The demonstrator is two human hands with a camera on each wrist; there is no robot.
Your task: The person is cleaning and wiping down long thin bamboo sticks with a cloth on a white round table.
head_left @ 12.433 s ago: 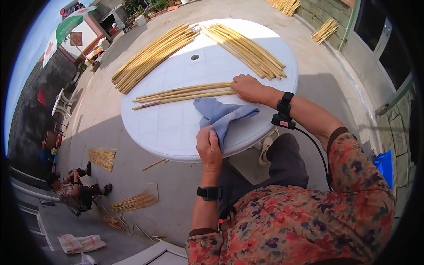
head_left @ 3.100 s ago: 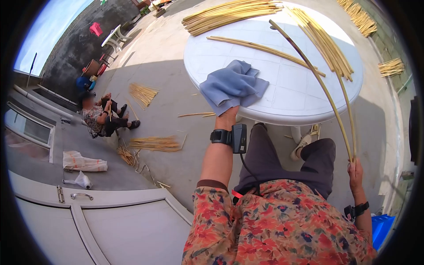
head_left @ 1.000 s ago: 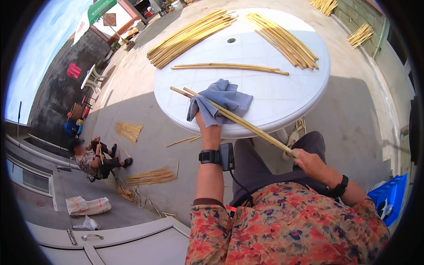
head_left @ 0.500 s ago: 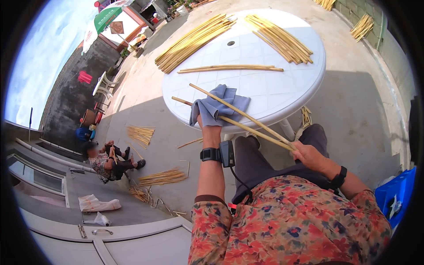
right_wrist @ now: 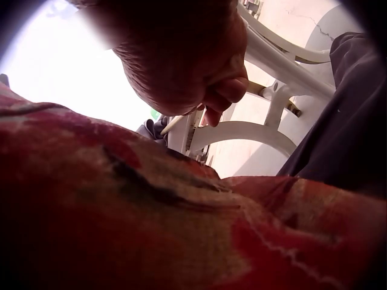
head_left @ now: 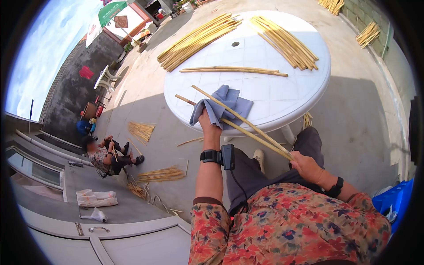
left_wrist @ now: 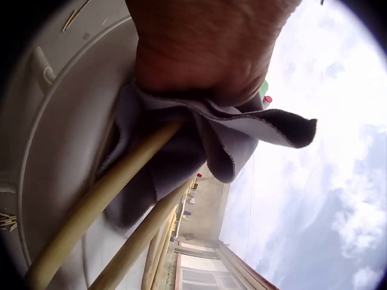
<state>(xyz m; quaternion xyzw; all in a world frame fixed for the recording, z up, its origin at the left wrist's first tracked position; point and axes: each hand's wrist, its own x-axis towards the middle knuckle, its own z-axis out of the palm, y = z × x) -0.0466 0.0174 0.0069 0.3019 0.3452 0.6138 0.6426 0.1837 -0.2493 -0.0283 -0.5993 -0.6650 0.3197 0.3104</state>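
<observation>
In the head view my left hand (head_left: 208, 123) grips a blue-grey cloth (head_left: 242, 106) at the table's near edge. The cloth is folded around one long yellow cane stick (head_left: 257, 138), whose far tip pokes out beyond it. A second cane stick (head_left: 239, 118) crosses over the cloth, apart from the first at the far end. My right hand (head_left: 308, 168) holds the near ends of both, close to the lap. In the left wrist view one stick (left_wrist: 103, 199) runs into the cloth (left_wrist: 227, 142) beneath the palm. The fingers inside the cloth are hidden.
On the round white table (head_left: 304, 88) lie two loose sticks (head_left: 234, 70), a left bundle (head_left: 198, 42) and a right bundle (head_left: 285, 42). Another person (head_left: 106, 154) sits at left near stick piles (head_left: 161, 174). A blue bin (head_left: 395, 201) stands at lower right.
Earlier, several sticks lay on the near table; two of them are now in my right hand. Since one second ago, their far ends have spread apart, with one lifted out over the cloth.
</observation>
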